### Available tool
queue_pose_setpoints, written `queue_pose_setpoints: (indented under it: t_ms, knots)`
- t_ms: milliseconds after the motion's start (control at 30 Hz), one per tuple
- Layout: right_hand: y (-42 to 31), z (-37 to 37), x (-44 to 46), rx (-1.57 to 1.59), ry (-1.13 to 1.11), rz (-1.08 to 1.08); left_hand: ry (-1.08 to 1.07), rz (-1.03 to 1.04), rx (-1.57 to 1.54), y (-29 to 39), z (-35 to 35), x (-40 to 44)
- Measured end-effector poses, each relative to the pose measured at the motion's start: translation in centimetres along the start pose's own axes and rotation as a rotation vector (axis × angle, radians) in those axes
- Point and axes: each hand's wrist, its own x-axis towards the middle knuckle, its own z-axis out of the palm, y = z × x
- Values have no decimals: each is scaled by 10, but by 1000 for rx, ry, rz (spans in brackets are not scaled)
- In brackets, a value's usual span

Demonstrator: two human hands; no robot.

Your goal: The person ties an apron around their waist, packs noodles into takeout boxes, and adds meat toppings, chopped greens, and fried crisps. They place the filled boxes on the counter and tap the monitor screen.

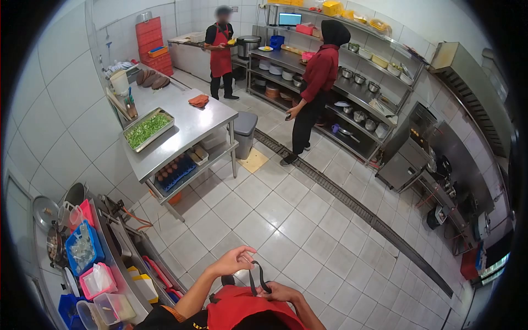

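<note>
At the bottom centre, my left hand (234, 260) is raised with curled fingers, next to the upper part of a black strap (258, 276). The strap forms a loop between my hands, in front of the red apron (242, 305) on my body. Lower and to the right, my right hand (276, 292) has its fingers closed round the strap's lower end, close against the apron. Whether my left fingers grip the strap or only touch it is too small to tell.
A steel table (190, 129) bears a tray of chopped greens (147, 130). Baskets and tubs line the left counter (129, 275). One person (322, 71) stands by the steel shelves (352, 91), another person (221, 52) farther back. A grey bin (243, 135) and a floor drain (330, 190) lie ahead.
</note>
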Motion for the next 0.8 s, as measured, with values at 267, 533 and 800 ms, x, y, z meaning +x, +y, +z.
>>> queue_pose_setpoints:
  t_ms: [267, 533, 800]
  knots:
    - [-13, 1, -3, 38, -1, -125, 10, -25, 10, 0, 2, 0]
    - [-32, 2, -10, 218, -40, -74, -19, -25, 50, 4, 2, 2]
    - [-17, -2, -4, 310, 71, -121, 47, 6, 89, 18, 1, 0]
